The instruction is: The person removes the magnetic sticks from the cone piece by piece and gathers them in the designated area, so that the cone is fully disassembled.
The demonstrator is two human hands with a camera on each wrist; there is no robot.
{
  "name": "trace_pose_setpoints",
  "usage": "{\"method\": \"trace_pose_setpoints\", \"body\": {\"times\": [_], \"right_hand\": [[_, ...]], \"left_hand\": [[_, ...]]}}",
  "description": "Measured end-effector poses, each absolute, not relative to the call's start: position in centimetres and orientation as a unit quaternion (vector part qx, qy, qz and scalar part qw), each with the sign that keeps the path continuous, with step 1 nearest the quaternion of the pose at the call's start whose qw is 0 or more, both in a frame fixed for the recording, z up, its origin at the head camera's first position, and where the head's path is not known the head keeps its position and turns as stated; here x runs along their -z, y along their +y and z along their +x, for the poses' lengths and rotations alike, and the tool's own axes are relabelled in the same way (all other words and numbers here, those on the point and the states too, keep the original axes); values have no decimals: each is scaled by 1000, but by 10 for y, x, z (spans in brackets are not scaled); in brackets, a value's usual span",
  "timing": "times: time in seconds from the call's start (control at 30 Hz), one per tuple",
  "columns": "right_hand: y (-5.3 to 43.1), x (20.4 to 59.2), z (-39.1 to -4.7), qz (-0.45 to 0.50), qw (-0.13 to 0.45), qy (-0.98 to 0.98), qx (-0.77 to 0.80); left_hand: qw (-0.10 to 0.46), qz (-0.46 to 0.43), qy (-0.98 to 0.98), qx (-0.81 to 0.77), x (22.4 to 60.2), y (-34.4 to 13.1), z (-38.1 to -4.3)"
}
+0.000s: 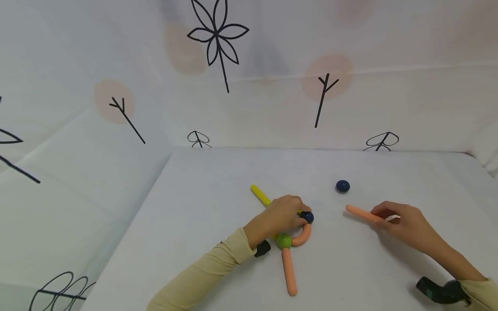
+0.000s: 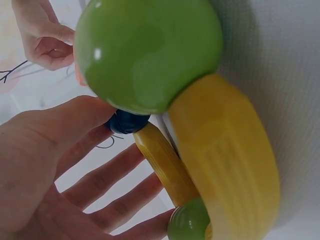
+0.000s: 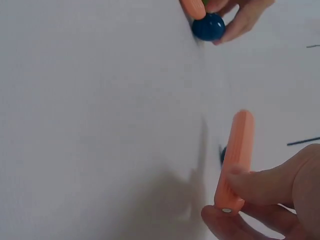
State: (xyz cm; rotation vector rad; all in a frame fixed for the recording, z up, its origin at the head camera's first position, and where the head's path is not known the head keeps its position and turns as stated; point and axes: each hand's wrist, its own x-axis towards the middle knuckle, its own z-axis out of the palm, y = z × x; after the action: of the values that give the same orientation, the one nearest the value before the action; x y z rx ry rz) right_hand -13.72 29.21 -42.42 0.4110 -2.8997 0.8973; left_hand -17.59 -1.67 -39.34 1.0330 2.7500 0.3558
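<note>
My left hand (image 1: 281, 212) holds a dark blue ball (image 1: 307, 217) between thumb and fingers. That ball is part of a figure lying on the table. A curved orange rod (image 1: 304, 236) runs from it to a green ball (image 1: 284, 241), and a straight orange rod (image 1: 289, 272) extends from the green ball towards me. Yellow rods (image 2: 227, 160) and a second green ball (image 2: 189, 220) show in the left wrist view. My right hand (image 1: 406, 224) pinches a loose straight orange rod (image 3: 237, 150) by one end, and a small metal disc shows on that end.
Another dark blue ball (image 1: 343, 186) lies alone beyond the right hand's rod. A yellow rod (image 1: 260, 195) sticks out past the left hand, away from me. The white table (image 1: 218, 172) ends at a patterned cloth backdrop (image 1: 268, 108).
</note>
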Motion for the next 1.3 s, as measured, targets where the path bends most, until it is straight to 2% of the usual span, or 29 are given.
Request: {"method": "trace_pose_setpoints", "body": {"times": [0.2, 0.57, 0.93, 1.3], "right_hand": [[316, 425, -144, 155, 81, -940, -293], [340, 427, -159, 169, 98, -934, -301], [358, 426, -192, 125, 42, -946, -296], [366, 433, -214, 91, 4, -950, -300]], "left_hand": [[88, 349, 925, -118, 395, -17, -176], [80, 354, 925, -111, 395, -16, -177], [73, 358, 923, -118, 397, -16, -177], [172, 388, 898, -116, 395, -27, -179]]}}
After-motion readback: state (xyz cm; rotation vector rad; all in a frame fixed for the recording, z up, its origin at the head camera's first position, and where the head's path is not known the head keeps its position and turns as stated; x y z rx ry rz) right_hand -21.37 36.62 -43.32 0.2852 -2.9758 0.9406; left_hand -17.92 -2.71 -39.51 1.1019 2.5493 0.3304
